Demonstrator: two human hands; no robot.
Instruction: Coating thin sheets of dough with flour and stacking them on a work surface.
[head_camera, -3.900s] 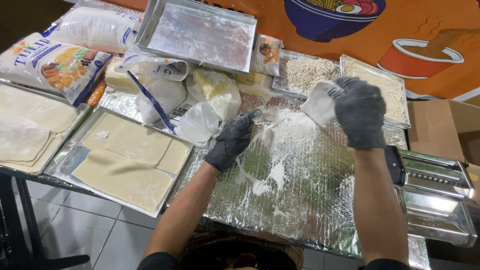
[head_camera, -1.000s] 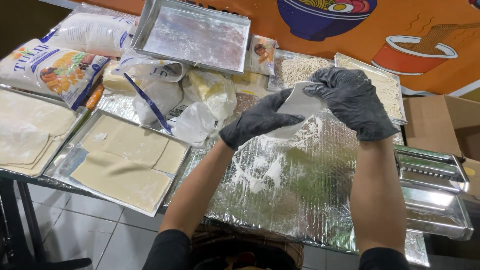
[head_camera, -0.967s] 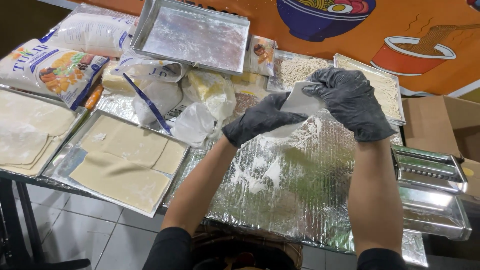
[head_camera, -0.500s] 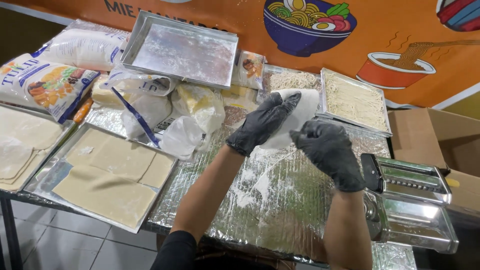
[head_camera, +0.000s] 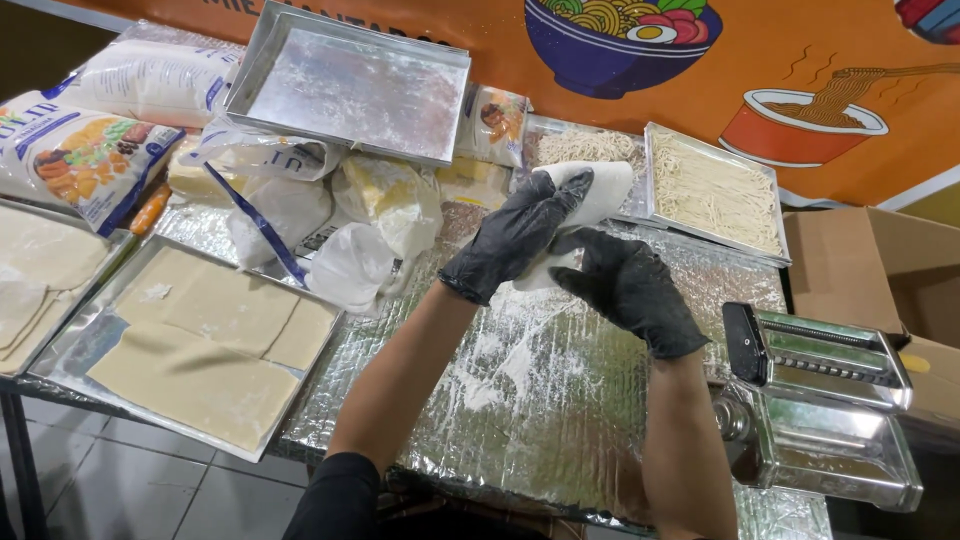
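Tabletop (head_camera: 560, 400) foil-covered, flour scattered mid-surface. Orange banner (head_camera: 800, 60) with bowl and noodle-cup art runs along the far edge. Dough-sheet tray (head_camera: 60, 350) sits at the near left corner, sheets uncut; empty metal tray (head_camera: 350, 80) far left; cut-noodle tray (head_camera: 715, 190) far right, so some noodles look done. Pasta roller (head_camera: 820, 400) at the right edge. White printed flour bags (head_camera: 85, 160) far left. Both gloved hands grip a folded dough sheet (head_camera: 590, 200) above centre: left hand (head_camera: 515, 235) wrapped over it, right hand (head_camera: 625, 285) clasping underneath.

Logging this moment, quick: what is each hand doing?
Left hand: closed on the pale floured dough sheet.
Right hand: closed on the same sheet's lower part.
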